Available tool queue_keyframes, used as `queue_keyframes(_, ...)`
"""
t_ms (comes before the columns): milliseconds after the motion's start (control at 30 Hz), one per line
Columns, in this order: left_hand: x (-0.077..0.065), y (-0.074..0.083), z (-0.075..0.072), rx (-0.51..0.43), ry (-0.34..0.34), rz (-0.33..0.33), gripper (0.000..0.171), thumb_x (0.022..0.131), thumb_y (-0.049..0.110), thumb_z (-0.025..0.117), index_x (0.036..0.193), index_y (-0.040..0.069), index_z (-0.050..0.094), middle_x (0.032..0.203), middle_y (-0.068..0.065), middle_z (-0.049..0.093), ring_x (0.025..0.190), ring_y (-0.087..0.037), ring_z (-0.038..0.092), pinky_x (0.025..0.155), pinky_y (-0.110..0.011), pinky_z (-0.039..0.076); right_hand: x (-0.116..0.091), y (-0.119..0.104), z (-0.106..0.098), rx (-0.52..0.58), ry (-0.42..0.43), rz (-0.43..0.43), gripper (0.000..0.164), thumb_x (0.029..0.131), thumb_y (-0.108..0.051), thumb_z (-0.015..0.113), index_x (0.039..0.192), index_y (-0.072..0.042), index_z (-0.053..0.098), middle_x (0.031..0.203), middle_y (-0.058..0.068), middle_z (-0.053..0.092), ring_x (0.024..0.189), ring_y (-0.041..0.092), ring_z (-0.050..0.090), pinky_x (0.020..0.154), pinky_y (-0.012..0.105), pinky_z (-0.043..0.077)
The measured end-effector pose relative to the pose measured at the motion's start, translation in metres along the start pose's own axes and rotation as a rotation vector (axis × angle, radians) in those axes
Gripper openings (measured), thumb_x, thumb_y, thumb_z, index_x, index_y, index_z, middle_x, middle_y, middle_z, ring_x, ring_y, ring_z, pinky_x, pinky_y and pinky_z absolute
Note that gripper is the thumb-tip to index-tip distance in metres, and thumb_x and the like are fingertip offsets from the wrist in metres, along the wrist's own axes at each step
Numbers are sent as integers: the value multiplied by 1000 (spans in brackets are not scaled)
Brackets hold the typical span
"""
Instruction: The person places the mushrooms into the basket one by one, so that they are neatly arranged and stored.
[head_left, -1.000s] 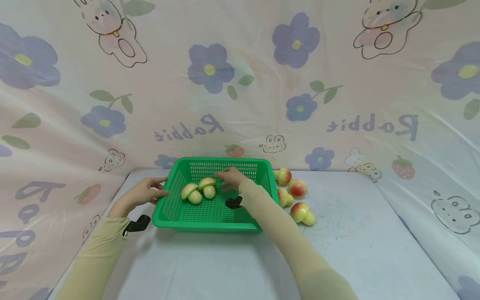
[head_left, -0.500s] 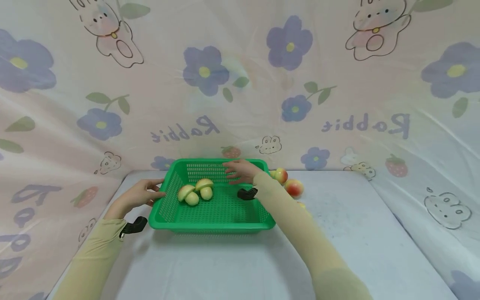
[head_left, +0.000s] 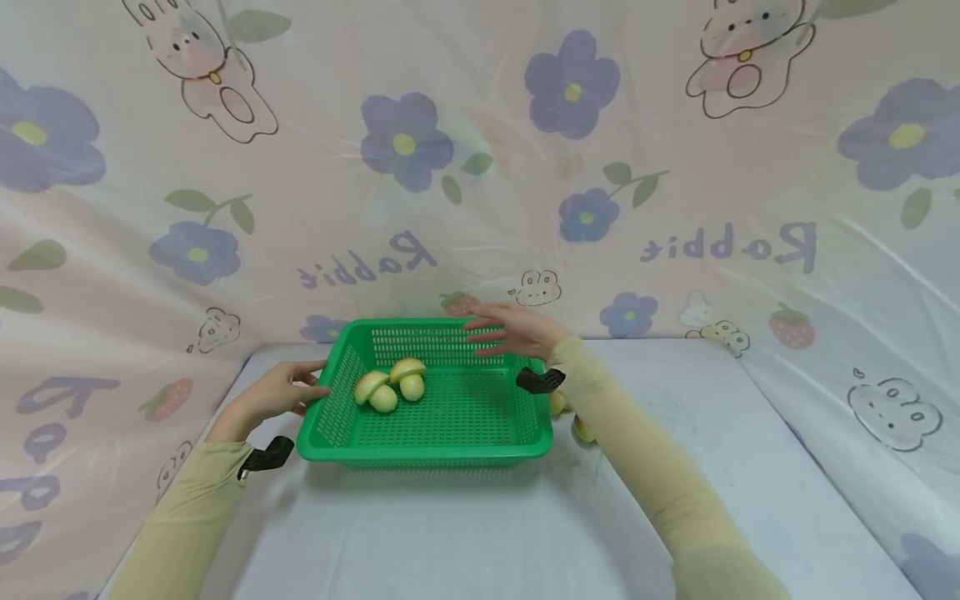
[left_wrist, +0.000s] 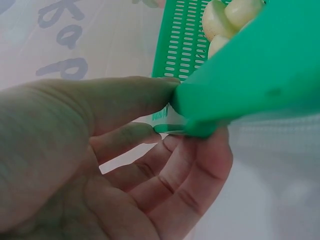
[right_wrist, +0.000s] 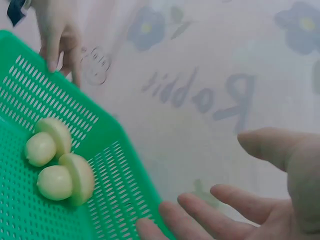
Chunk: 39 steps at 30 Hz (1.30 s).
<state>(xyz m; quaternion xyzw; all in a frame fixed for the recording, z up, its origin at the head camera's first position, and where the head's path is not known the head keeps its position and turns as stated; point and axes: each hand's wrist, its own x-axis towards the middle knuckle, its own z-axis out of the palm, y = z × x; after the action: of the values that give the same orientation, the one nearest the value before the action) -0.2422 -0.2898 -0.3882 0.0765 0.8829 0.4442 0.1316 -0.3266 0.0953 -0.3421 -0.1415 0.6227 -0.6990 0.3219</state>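
Observation:
A green plastic basket [head_left: 427,453] with slotted sides stands on the table. Two toy mushrooms with pale stems lie side by side in its left half: one mushroom [head_left: 378,392] in front, the other mushroom [head_left: 409,380] just behind. My left hand [head_left: 276,390] grips the basket's left rim, thumb on top and fingers underneath, as the left wrist view shows. Over the basket's back right corner hovers my right hand [head_left: 519,328], fingers extended and holding nothing; in the right wrist view its fingers [right_wrist: 200,220] are spread apart beside the rim.
To the right of the basket, toy mushrooms [head_left: 583,429] lie on the white table [head_left: 420,533], partly hidden by my right forearm [head_left: 637,442]. A patterned cloth [head_left: 495,208] hangs behind and along both sides.
My right hand has moved rightward and up, from above the basket's middle to its back right corner. My left hand keeps its hold on the rim. The two mushrooms inside stay put.

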Motion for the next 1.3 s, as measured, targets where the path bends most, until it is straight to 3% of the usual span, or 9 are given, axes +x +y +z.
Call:
queue_keyframes(267, 1, -3, -2, 15, 3, 2, 67, 87, 20, 59, 139, 1, 22, 105, -21, 46, 72, -23, 58, 63, -35, 52, -38, -10, -18, -22, -1, -62, 46, 93, -24, 47, 134, -8, 34, 136, 22, 31, 121, 38, 33, 92, 50, 36)
queue_keyframes(667, -4, -2, -4, 5, -7, -1, 68, 87, 19, 59, 140, 1, 21, 107, -22, 45, 72, -24, 58, 62, -35, 52, -82, -8, -39, -102, 30, -92, 45, 93, -25, 47, 132, -6, 36, 133, 22, 36, 119, 39, 37, 93, 51, 34)
queue_keyframes(800, -4, -2, -4, -5, -5, 9, 68, 87, 18, 59, 139, 0, 20, 103, -21, 46, 72, -24, 59, 62, -35, 52, -97, -3, -48, -151, 53, -90, 46, 92, -27, 48, 132, -7, 36, 134, 23, 35, 119, 38, 37, 92, 49, 37)
queue_keyframes(1000, -4, -1, -1, -21, 6, 2, 68, 87, 19, 59, 140, 1, 21, 102, -21, 46, 71, -24, 59, 62, -35, 52, -124, 12, -72, -177, 90, -60, 45, 94, -28, 45, 133, -8, 35, 132, 22, 37, 115, 33, 44, 96, 53, 29)
queue_keyframes(1100, -3, -2, 0, -28, 11, -2, 68, 87, 20, 59, 140, 2, 20, 102, -21, 46, 71, -24, 60, 63, -35, 52, -136, 20, -85, -176, 110, -36, 46, 94, -28, 44, 133, -6, 34, 131, 21, 38, 118, 35, 40, 97, 53, 28)
queue_keyframes(1300, -3, -6, 3, -65, 10, 15, 69, 87, 22, 59, 140, 3, 20, 102, -21, 45, 72, -24, 59, 64, -35, 52, -161, 35, -110, -158, 172, -28, 50, 93, -27, 46, 135, -3, 31, 134, 25, 34, 120, 38, 36, 93, 49, 35)
